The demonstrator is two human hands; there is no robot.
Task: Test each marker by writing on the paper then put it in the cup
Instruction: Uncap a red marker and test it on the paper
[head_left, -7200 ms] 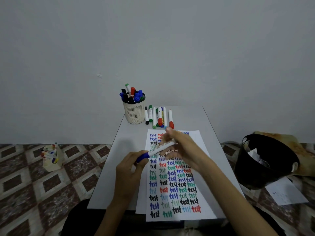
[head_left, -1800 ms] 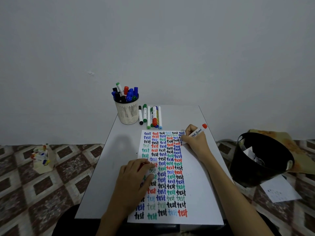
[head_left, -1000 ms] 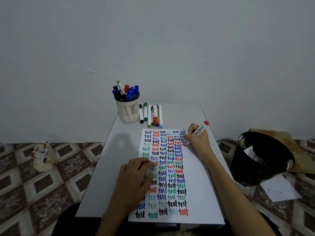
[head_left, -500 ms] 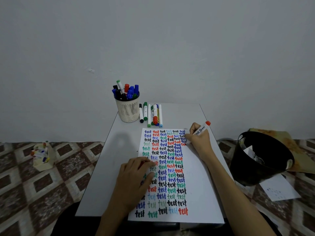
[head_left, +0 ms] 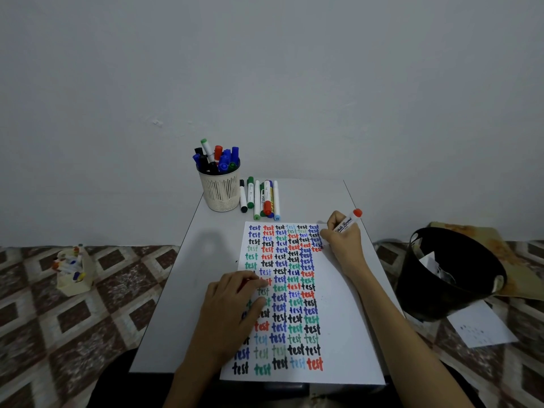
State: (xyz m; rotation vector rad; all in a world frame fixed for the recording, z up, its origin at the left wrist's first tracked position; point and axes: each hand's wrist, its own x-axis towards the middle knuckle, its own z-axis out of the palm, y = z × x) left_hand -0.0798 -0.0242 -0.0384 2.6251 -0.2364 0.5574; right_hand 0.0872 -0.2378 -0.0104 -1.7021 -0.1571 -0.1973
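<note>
A white sheet of paper [head_left: 344, 325] covered in coloured "test" words lies on the small grey table [head_left: 203, 272]. My right hand [head_left: 343, 241] grips a white marker with a red end [head_left: 348, 221], its tip down on the paper's upper right, by fresh red writing. My left hand [head_left: 232, 307] lies flat on the paper's left side, fingers together; whether it holds a cap is hidden. A cream mesh cup [head_left: 221, 189] with several markers stands at the table's back left. Several loose markers [head_left: 260, 198] lie beside it.
A black waste bin [head_left: 450, 272] with crumpled paper stands on the floor to the right, a loose sheet [head_left: 479, 328] in front of it. On the patterned floor at left sits a small cream holder with markers [head_left: 73, 270]. A wall rises close behind the table.
The blue marker from seven seconds ago is gone from my hands; my right hand now holds the red one. Over the last second it has shifted slightly while writing, and red marks have appeared.
</note>
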